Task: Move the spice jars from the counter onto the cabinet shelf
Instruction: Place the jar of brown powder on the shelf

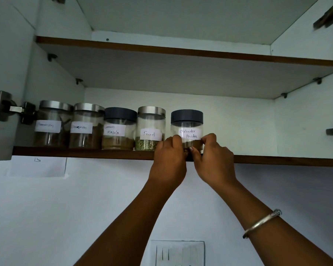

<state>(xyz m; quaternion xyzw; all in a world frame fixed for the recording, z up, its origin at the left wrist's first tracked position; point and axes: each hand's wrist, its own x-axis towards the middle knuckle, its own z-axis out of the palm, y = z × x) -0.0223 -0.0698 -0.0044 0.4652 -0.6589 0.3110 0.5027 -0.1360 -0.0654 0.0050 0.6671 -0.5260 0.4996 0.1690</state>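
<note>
Five spice jars stand in a row along the front of the lower cabinet shelf [85,151]. From the left: a steel-lidded jar [53,123] whose label is too blurred to read, a second steel-lidded jar [87,126] with an equally unclear label, a dark-lidded Garam Masala jar [119,129], a steel-lidded Fennel jar [151,129], and a dark-lidded Coriander Powder jar [186,121]. The first four sit close together, touching or nearly so; the coriander jar stands just apart from the fennel jar, with a narrow gap between them. Both hands are raised to the coriander jar and clasp its lower part: the left hand [169,156] wraps the jar's left side, the right hand [212,156] its right side, fingers curled around the glass and the two thumbs meeting in front. The hands cover the jar's base, so whether it rests on the shelf or is held just above it cannot be told. The right forearm wears a silver bangle [261,223]. The upper shelf [181,51] runs above the jars. A hinge [12,110] joins the open door to the cabinet's left wall. Below, on the wall, is a switch plate [178,253].
</note>
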